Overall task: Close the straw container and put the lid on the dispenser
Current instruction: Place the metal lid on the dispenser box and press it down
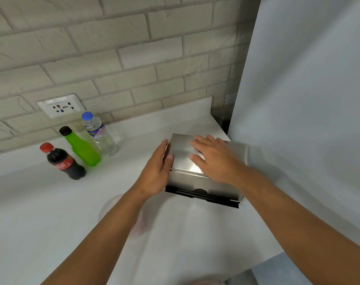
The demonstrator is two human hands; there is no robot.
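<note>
Nearest the camera, two bare forearms are extended forward over a smooth white bench (51,212), and a faint, clear round plastic lid (113,204) is seen lying flat on the bench, partly hidden under the left forearm. Beyond it, a rectangular straw container (182,161) of brushed stainless steel is set near the right edge of the bench, its flat hinged top lowered and a dark slot with black straws (197,193) shown along its front bottom edge. The left hand (157,171) is held flat and upright against the container's left side, fingers together and the thumb laid over the top edge. The right hand (213,157) is laid palm down on the metal top, fingers spread and slightly curled, nothing being pinched by either hand. Farther back on the left, three plastic bottles are stood close together: a dark cola bottle (65,163) with a red cap, a bright green bottle (82,149) with a black cap, and a clear water bottle (100,134) with a blue cap. Behind them, a white wall socket (61,106) is set in a rough pale brick wall (134,58), and a plain grey panel (308,99) is seen at the right.
</note>
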